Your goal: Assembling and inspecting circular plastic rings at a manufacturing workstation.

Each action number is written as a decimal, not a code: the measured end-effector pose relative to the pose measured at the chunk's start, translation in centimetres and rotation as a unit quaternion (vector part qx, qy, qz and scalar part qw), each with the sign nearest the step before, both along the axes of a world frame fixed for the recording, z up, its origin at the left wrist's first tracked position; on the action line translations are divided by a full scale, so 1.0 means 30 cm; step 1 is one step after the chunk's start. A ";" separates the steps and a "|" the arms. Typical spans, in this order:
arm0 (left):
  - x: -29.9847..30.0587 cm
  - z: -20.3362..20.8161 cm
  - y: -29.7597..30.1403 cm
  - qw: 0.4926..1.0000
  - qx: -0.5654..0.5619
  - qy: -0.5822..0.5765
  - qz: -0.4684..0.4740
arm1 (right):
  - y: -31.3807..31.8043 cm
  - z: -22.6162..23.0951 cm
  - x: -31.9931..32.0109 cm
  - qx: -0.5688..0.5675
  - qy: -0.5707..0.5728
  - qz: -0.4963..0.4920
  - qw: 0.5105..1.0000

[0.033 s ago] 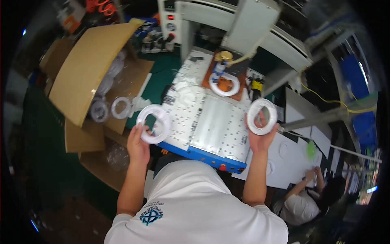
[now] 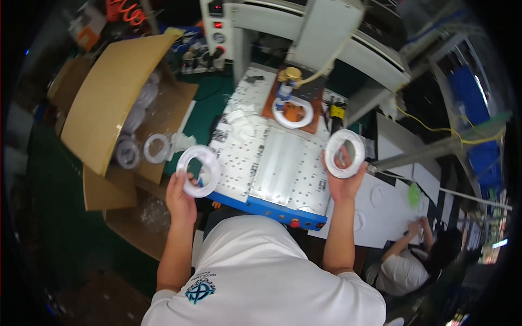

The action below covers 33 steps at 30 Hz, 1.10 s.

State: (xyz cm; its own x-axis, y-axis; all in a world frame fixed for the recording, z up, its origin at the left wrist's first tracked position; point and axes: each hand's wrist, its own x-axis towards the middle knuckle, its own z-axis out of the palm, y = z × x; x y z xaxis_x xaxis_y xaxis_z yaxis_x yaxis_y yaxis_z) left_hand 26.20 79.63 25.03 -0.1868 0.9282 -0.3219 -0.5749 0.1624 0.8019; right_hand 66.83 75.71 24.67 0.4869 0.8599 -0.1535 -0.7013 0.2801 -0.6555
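In my left hand (image 2: 181, 200) is a white ring (image 2: 214, 169), gripped by its near left edge with the fingers through and behind it. A similar white ring (image 2: 358, 155) stands tilted in my right hand (image 2: 343, 186), which supports it from below; some fingers show through its hole. Both rings are held above the machine's worktable (image 2: 235, 168), one on each side. Behind them, a third white ring (image 2: 295, 124) lies on a brown plate (image 2: 269, 109) under the machine head. A bare metal plate (image 2: 276, 163) lies between my hands.
At left, an open cardboard box (image 2: 111, 95) holds several clear-looking rings (image 2: 128, 153). Crumpled white material (image 2: 241, 126) lies on the worktable. A red button (image 2: 294, 223) sits on its blue front edge. At right, a co-worker (image 2: 399, 271) works at a white table (image 2: 375, 231).
The whole view has shifted slightly, with the machine and box a little further left in the picture. Both hands keep their hold on the rings, nearly in the same places.
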 end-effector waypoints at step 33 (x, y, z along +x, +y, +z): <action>0.105 -0.081 -0.133 0.977 0.088 0.186 -0.049 | 0.090 -0.020 0.077 -0.212 -0.712 -0.013 0.669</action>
State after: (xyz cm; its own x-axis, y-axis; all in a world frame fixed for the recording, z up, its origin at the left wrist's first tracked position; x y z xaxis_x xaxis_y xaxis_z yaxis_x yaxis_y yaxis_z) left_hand 29.35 75.63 22.60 -0.1678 0.9823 -0.0832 -0.2264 0.0438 0.9731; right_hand 69.13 78.39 24.08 0.4124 0.8745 0.2555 0.7211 -0.1419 -0.6782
